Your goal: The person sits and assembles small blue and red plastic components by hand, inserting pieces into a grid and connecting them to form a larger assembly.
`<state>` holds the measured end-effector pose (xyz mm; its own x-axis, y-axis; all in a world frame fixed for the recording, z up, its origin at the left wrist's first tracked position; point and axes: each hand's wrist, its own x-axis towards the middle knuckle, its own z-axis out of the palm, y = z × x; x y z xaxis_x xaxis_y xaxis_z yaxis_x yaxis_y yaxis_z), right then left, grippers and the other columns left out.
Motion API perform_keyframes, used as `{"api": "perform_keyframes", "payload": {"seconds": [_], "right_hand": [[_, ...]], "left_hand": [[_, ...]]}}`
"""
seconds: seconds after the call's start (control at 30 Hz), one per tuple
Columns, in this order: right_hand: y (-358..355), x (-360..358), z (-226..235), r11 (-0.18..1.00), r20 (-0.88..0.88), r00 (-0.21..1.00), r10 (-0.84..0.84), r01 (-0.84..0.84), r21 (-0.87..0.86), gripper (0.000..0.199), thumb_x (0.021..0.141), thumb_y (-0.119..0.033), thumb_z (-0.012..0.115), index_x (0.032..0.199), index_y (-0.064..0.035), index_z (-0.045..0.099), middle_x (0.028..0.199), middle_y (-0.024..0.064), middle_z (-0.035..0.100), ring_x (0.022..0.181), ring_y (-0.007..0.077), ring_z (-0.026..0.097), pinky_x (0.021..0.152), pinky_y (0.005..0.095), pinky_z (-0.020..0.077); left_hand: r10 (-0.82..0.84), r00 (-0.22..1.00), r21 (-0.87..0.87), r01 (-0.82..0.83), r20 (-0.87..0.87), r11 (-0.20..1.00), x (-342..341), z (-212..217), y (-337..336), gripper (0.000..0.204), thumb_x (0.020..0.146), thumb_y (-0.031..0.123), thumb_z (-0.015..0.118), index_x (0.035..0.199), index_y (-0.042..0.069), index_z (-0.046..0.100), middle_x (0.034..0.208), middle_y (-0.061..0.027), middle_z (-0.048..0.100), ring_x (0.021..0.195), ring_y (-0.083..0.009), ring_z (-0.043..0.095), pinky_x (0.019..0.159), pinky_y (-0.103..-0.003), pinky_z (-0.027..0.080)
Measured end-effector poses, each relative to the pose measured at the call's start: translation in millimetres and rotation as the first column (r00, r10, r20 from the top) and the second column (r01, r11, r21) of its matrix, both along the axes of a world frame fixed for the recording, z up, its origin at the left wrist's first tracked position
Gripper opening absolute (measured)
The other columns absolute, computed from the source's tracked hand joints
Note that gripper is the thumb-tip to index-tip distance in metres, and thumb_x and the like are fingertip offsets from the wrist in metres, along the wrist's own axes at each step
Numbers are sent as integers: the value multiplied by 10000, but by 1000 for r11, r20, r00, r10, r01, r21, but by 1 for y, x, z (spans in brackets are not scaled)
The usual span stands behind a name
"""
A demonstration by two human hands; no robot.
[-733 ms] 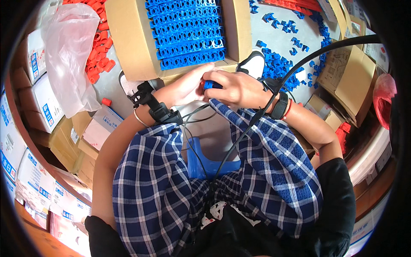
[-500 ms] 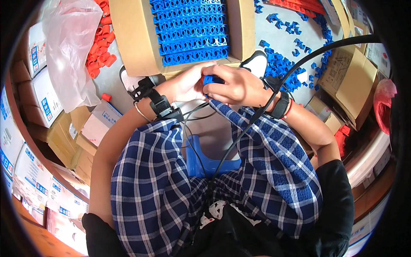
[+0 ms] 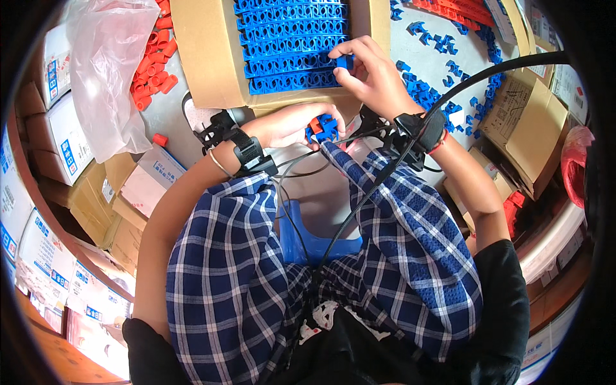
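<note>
My left hand (image 3: 292,126) is closed around a few blue plastic pipe clips (image 3: 328,128), with a small red piece (image 3: 315,125) among them, just in front of the cardboard box. My right hand (image 3: 374,77) reaches over the box's right side, thumb and fingers curled around a single blue pipe clip (image 3: 345,62). That clip is at the right end of the rows of blue pipe clips (image 3: 292,48) packed in the open cardboard box (image 3: 205,58). Part of the held clip is hidden by the fingers.
Loose blue clips (image 3: 420,90) lie scattered on the floor to the right. Red tubular pieces (image 3: 154,74) are heaped at the left beside a clear plastic bag (image 3: 106,77). Cartons (image 3: 523,122) stand on both sides. A black cable (image 3: 487,69) crosses over my right forearm.
My hands, together before, have come apart. The right one has moved up and right to the box with a blue clip; the left stays low, its blue and red pieces now showing.
</note>
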<state>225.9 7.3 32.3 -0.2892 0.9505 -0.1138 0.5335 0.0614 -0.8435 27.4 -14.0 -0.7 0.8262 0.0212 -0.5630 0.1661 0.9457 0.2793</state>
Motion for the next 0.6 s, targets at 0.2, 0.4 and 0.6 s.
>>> {"api": "perform_keyframes", "payload": {"seconds": [0.2,0.4,0.6], "right_hand": [[15,-7,-11,1000,-6,1000,5,-5,26,243,812,-82,627,1055,-90,618,897,95,514,648,189,566,624,306,489],[20,-2,-27,1000,45,999,7,-8,22,282,858,-21,599,1136,-65,590,878,62,480,623,114,512,612,258,468],[22,-8,-32,1000,51,999,8,-9,17,318,842,-23,632,1154,-66,584,923,93,563,690,145,584,663,285,505]], "left_hand": [[3,1000,-32,-3,4,999,-3,0,1,393,1024,333,335,1007,60,617,903,-6,634,720,-90,586,583,-240,449],[18,999,-44,-17,29,999,-2,0,2,399,1018,344,348,998,57,623,857,4,621,694,-80,565,562,-230,421],[34,999,-31,-34,24,999,-3,0,0,387,1016,348,355,995,72,625,866,6,622,719,-73,561,573,-228,413]]}}
